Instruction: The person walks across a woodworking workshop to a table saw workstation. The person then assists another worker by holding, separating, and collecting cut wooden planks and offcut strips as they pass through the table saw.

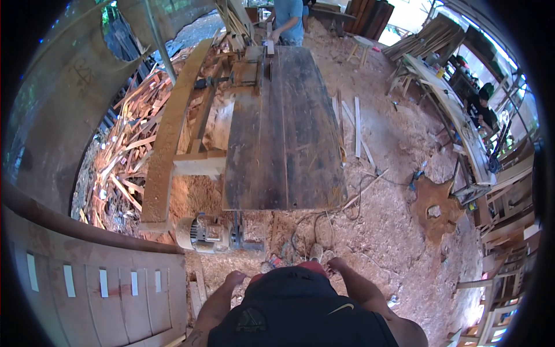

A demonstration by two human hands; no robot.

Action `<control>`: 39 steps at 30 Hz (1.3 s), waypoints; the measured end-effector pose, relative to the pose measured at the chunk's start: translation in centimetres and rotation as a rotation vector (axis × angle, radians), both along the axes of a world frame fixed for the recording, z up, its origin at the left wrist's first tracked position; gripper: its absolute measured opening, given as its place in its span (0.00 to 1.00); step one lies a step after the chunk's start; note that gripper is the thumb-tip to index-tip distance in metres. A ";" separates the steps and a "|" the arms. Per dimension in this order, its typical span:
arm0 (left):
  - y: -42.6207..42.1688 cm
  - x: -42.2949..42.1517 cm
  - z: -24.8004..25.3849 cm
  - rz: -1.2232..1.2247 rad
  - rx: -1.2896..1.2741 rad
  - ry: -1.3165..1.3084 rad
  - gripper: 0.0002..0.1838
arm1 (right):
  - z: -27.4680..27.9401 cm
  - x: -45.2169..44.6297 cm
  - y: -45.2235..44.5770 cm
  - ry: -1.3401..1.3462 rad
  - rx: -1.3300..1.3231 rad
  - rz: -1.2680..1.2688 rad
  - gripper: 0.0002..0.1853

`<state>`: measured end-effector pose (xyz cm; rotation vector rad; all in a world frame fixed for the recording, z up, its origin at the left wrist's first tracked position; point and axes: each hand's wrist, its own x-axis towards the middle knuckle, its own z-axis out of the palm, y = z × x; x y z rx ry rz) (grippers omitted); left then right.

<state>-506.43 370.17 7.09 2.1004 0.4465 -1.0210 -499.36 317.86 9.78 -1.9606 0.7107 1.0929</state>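
Note:
My left hand (235, 278) hangs low beside my body, close to the red cloth at my waist. My right hand (336, 264) is on the other side, near my hip. Both are small in the view and their fingers do not show clearly; I see no object in either. In front of me stands a dark plank-topped saw table (283, 144), apart from both hands. Below its near left corner sits an electric motor (202, 233).
A co-worker in a blue shirt (288, 20) stands at the table's far end. Left are a long wooden beam (165, 144) and scrap wood (136, 139). A cable (359, 196) crosses the sawdust floor. Another person (481, 110) is beside the right workbench (442, 95).

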 end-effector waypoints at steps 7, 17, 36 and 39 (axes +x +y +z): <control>-0.5 -0.6 -0.5 0.027 -0.023 0.014 0.20 | -0.9 -0.8 -0.4 0.023 0.032 -0.043 0.18; 0.1 -1.1 -2.9 -0.043 -0.080 -0.003 0.22 | -6.7 -0.8 -2.4 -0.089 0.122 0.328 0.13; 1.0 -0.3 -2.3 0.029 -0.062 -0.019 0.24 | 2.6 0.8 1.9 0.074 -0.037 -0.057 0.18; 1.3 -0.5 -3.1 0.089 -0.115 -0.074 0.23 | -0.8 0.9 0.5 -0.076 -0.042 0.270 0.18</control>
